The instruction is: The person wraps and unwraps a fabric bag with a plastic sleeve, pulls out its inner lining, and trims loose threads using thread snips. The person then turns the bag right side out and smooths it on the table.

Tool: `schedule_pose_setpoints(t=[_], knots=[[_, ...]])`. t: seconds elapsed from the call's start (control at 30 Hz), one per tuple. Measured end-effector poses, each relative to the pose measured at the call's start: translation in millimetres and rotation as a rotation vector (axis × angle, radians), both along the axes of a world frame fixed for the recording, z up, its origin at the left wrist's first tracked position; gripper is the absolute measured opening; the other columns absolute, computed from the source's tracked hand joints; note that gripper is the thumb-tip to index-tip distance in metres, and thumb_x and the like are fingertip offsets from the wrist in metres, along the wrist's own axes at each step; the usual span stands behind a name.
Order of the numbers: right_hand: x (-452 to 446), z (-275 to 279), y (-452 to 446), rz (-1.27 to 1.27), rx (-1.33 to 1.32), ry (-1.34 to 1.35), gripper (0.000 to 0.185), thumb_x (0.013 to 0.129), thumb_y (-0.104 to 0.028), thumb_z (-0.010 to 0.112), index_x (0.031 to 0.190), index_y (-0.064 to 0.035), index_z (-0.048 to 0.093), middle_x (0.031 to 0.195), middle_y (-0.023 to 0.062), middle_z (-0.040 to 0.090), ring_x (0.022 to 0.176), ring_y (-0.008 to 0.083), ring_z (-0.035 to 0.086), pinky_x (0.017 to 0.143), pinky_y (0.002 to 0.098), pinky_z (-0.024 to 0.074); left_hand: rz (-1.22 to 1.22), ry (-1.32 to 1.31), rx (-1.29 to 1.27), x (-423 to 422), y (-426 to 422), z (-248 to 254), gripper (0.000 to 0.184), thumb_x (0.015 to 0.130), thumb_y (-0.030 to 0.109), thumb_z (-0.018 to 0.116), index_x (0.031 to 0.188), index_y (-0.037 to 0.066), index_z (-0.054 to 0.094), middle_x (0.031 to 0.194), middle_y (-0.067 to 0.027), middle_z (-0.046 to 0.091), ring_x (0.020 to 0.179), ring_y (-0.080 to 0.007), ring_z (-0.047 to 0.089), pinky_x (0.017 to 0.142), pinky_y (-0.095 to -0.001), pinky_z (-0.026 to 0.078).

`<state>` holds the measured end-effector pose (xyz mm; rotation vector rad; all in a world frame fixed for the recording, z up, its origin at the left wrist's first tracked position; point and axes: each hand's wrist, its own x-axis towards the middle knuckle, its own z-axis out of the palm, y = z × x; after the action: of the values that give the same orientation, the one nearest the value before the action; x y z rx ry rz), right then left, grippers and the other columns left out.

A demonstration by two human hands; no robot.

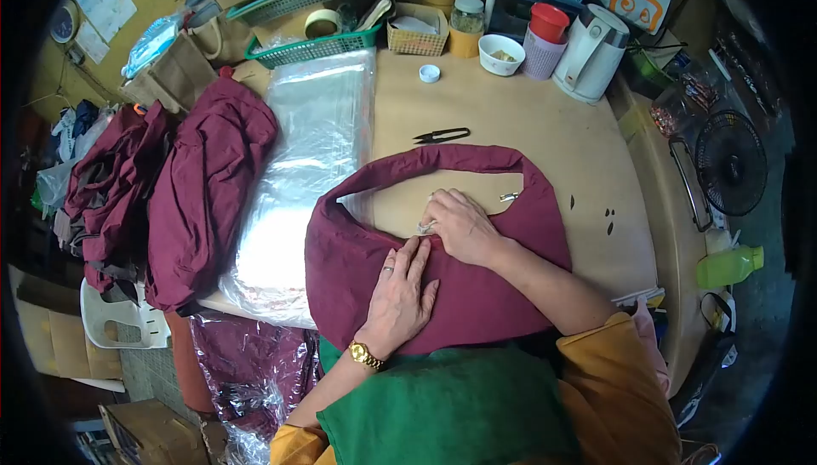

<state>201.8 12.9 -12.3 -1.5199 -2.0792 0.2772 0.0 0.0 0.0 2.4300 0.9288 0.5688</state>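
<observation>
A maroon shoulder bag lies at the table's front edge, its strap looped away from me. My left hand rests on the bag with its fingers stretched toward the opening. At that opening's edge, my right hand is closed on a small whitish piece, too small to make out fully. A small metal clasp shows at the right inside the strap loop. Black thread snips lie just beyond the strap.
Clear plastic sheets are stacked left of the bag. Maroon bags lie piled farther left. Along the back stand a green basket, a jar, a bowl, a red cup and a white kettle.
</observation>
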Motion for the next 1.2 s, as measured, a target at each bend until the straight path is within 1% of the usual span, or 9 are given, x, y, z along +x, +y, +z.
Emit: schedule_pose_setpoints(t=[0.2, 0.37, 0.43, 0.53, 0.63, 0.7, 0.77, 0.97, 1.2], knots=[[1.9, 7.0, -8.7, -0.052, 0.001, 0.032, 0.011, 0.083, -0.001, 0.061, 0.092, -0.0061, 0.058, 0.1, 0.0126, 0.053, 0.102, 0.032, 0.053, 0.089, 0.043, 0.044, 0.379, -0.011, 0.338, -16.9, 39.7, 50.8, 0.02, 0.085, 0.024, 0.069, 0.1, 0.013, 0.074, 0.141, -0.021, 0.044, 0.124, -0.0434, 0.044, 0.102, -0.0536, 0.033], [-15.1, 8.9, 59.1, 0.106, -0.015, 0.274, 0.01, 0.085, -0.001, 0.063, 0.093, -0.0015, 0.057, 0.101, 0.0143, 0.053, 0.101, 0.0322, 0.054, 0.088, 0.0395, 0.0441, 0.533, 0.09, 0.197, -10.7, 103.9, 27.1, 0.019, 0.087, 0.026, 0.067, 0.091, 0.011, 0.077, 0.15, -0.0224, 0.038, 0.121, -0.0401, 0.051, 0.096, -0.0504, 0.042], [-21.6, 11.8, 79.5, -0.013, 0.034, 0.41, 0.011, 0.085, -0.001, 0.062, 0.094, -0.0001, 0.057, 0.099, 0.015, 0.054, 0.096, 0.0302, 0.056, 0.085, 0.0379, 0.0454, 0.546, 0.091, 0.359, -8.5, 109.2, 30.6, 0.017, 0.086, 0.021, 0.067, 0.091, 0.008, 0.077, 0.134, -0.0232, 0.055, 0.104, -0.0357, 0.063, 0.086, -0.0444, 0.05], [-29.5, 35.4, 90.0, -0.107, 0.146, 0.568, 0.014, 0.088, -0.006, 0.062, 0.1, 0.0007, 0.059, 0.095, 0.0167, 0.06, 0.093, 0.0292, 0.06, 0.085, 0.0373, 0.0465, 0.45, -0.079, 0.173, -5.1, 100.1, 43.3, 0.016, 0.081, 0.007, 0.065, 0.093, 0.006, 0.076, 0.096, -0.0155, 0.071, 0.083, -0.0345, 0.069, 0.077, -0.0389, 0.054], [-23.5, 48.4, 89.2, -0.23, 0.099, 0.579, 0.025, 0.09, -0.012, 0.061, 0.11, 0.0025, 0.061, 0.108, 0.0249, 0.065, 0.101, 0.0382, 0.062, 0.087, 0.0443, 0.0461, 0.305, -0.307, -0.137, -6.9, 71.4, 46.7, 0.043, 0.079, -0.006, 0.062, 0.119, 0.006, 0.069, 0.109, -0.0154, 0.071, 0.1, -0.0259, 0.069, 0.089, -0.0332, 0.052], [-19.1, 42.2, 93.1, -0.249, 0.304, 0.59, 0.025, 0.089, -0.015, 0.062, 0.108, 0.0016, 0.064, 0.102, 0.0255, 0.067, 0.098, 0.0376, 0.065, 0.086, 0.0443, 0.0475, 0.122, -0.725, -0.504, -8.4, 70.0, 2.5, 0.05, 0.085, -0.006, 0.059, 0.134, 0.001, 0.057, 0.1, -0.0041, 0.071, 0.082, -0.0148, 0.067, 0.079, -0.0298, 0.053], [-12.8, 81.8, 70.1, -0.296, -0.339, 0.383, 0.021, 0.088, -0.015, 0.063, 0.102, 0.0001, 0.067, 0.096, 0.0233, 0.068, 0.096, 0.0369, 0.065, 0.085, 0.0445, 0.0479, 0.092, -0.744, -0.659, -17.9, 64.9, -7.7, 0.062, 0.085, -0.01, 0.057, 0.144, -0.005, 0.041, 0.114, -0.0023, 0.065, 0.094, -0.007, 0.062, 0.084, -0.0238, 0.049], [-40.3, 38.8, 29.2, 0.003, -0.06, 0.397, 0.012, 0.084, -0.018, 0.068, 0.087, -0.0054, 0.068, 0.092, 0.0152, 0.06, 0.089, 0.0327, 0.063, 0.078, 0.0426, 0.0488, 0.12, -0.989, -1.126, -19.5, 66.0, -19.8, 0.081, 0.077, -0.018, 0.049, 0.152, -0.005, 0.02, 0.155, -0.0093, 0.032, 0.131, -0.0164, 0.046, 0.102, -0.0233, 0.04], [-42.2, -6.2, 77.5, -0.287, 0.118, 0.372, 0.006, 0.084, -0.004, 0.062, 0.08, -0.0011, 0.059, 0.086, 0.0166, 0.059, 0.082, 0.0378, 0.06, 0.073, 0.0453, 0.0486, 0.043, -0.932, -1.2, -19.0, 66.5, -11.1, 0.087, 0.074, -0.016, 0.047, 0.154, -0.001, 0.017, 0.156, -0.0108, 0.03, 0.134, -0.0168, 0.042, 0.106, -0.024, 0.038]])
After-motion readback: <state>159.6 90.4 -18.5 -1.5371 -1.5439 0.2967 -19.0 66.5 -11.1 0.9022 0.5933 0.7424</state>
